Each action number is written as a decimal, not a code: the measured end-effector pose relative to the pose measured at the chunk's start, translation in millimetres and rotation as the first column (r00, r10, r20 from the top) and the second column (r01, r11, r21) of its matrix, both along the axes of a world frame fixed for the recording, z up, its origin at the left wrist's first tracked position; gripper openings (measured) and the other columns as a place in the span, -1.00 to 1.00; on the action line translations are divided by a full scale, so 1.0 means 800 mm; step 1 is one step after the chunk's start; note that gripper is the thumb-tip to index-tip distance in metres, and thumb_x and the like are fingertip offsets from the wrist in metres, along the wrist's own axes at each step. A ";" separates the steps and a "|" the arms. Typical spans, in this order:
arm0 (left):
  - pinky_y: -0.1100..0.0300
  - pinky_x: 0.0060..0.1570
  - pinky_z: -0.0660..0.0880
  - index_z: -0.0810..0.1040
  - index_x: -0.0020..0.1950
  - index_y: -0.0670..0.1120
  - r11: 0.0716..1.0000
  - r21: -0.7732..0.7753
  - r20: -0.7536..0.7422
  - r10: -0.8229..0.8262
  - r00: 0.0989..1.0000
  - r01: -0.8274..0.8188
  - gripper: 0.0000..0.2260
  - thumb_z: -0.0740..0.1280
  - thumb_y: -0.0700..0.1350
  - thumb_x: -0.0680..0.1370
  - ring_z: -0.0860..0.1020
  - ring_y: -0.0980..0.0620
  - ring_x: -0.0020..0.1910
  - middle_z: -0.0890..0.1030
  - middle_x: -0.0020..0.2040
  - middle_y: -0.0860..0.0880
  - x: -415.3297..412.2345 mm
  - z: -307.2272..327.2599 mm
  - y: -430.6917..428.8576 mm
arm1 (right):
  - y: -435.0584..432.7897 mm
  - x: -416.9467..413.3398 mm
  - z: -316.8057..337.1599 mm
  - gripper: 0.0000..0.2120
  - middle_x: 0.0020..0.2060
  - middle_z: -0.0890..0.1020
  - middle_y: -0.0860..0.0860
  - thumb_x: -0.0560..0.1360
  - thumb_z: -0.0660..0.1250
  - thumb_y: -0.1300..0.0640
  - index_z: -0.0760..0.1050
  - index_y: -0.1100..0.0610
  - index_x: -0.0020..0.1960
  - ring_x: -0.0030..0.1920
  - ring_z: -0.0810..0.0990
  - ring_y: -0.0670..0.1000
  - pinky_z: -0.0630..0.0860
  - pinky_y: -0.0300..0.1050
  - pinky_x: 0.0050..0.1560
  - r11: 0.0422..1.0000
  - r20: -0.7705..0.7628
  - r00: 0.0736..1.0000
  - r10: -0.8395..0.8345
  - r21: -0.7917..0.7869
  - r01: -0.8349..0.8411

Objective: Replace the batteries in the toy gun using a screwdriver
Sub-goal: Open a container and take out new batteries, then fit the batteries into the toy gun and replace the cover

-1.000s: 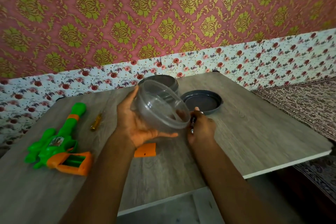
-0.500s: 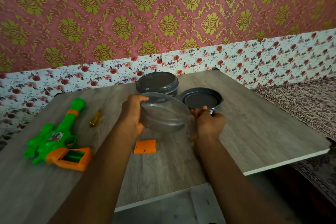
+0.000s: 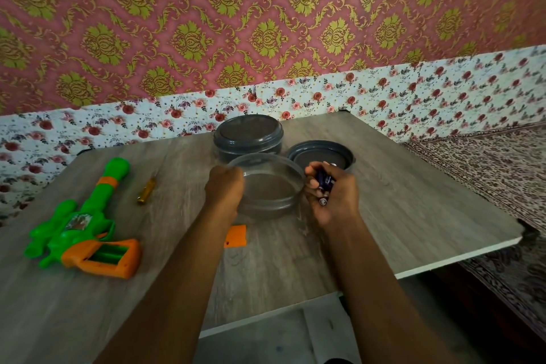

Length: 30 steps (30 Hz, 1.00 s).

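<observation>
A green and orange toy gun (image 3: 82, 230) lies at the left of the wooden table (image 3: 413, 210), its orange grip open with the battery bay showing. The orange battery cover (image 3: 235, 236) lies beside my left forearm. A small yellow-handled screwdriver (image 3: 146, 190) rests to the right of the gun's barrel. My left hand (image 3: 224, 189) grips the left rim of a clear plastic container (image 3: 267, 186) standing upright on the table. My right hand (image 3: 332, 192) is closed around dark blue batteries (image 3: 325, 182) just right of that container.
A second container with a grey lid (image 3: 248, 134) stands behind the clear one. A loose grey lid (image 3: 320, 154) lies to its right. The table's front edge runs close below my forearms, and a patterned cloth (image 3: 487, 174) lies to the right.
The clear container went from tilted in my left hand to standing on the table. My right hand turned palm-up, showing the batteries in it.
</observation>
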State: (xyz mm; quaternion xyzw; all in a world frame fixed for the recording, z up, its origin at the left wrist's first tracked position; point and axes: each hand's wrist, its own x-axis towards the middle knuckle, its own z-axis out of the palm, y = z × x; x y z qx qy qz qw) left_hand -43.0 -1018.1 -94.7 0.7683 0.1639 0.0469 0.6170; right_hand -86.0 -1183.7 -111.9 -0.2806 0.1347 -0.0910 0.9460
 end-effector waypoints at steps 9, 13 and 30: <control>-0.15 0.37 0.39 0.41 0.42 -0.22 0.950 0.307 -0.068 -0.035 0.997 0.055 -0.62 0.15 -0.06 0.66 0.42 -0.31 0.37 0.45 0.41 -0.29 0.008 -0.021 -0.004 | 0.007 -0.006 0.020 -0.68 -0.48 0.48 0.04 0.67 0.17 0.20 0.48 0.20 -0.25 -0.64 0.33 -0.09 0.14 -0.27 -0.69 0.944 -0.067 0.997 0.024 -0.327 -0.045; -0.11 0.25 0.36 0.48 0.35 -0.24 0.921 0.389 0.038 0.005 0.999 -0.019 -0.57 0.09 0.06 0.72 0.41 -0.32 0.36 0.47 0.37 -0.31 0.006 -0.018 0.004 | 0.025 0.000 0.026 -0.68 -0.48 0.45 0.01 0.67 0.18 0.12 0.48 0.15 -0.23 -0.62 0.29 -0.09 0.12 -0.25 -0.66 0.899 -0.085 0.993 0.079 -0.424 -0.108; -0.12 0.00 0.59 0.64 0.06 -0.20 0.813 0.473 0.535 0.040 0.844 -0.340 -0.69 0.22 -0.07 0.47 0.63 -0.15 -0.04 0.66 -0.05 -0.18 -0.063 -0.027 0.175 | 0.182 -0.011 0.038 -0.71 -0.44 0.42 0.06 0.61 0.11 0.28 0.44 0.22 -0.25 -0.64 0.23 -0.11 0.06 -0.36 -0.60 0.738 -0.069 0.893 0.445 -0.536 -0.409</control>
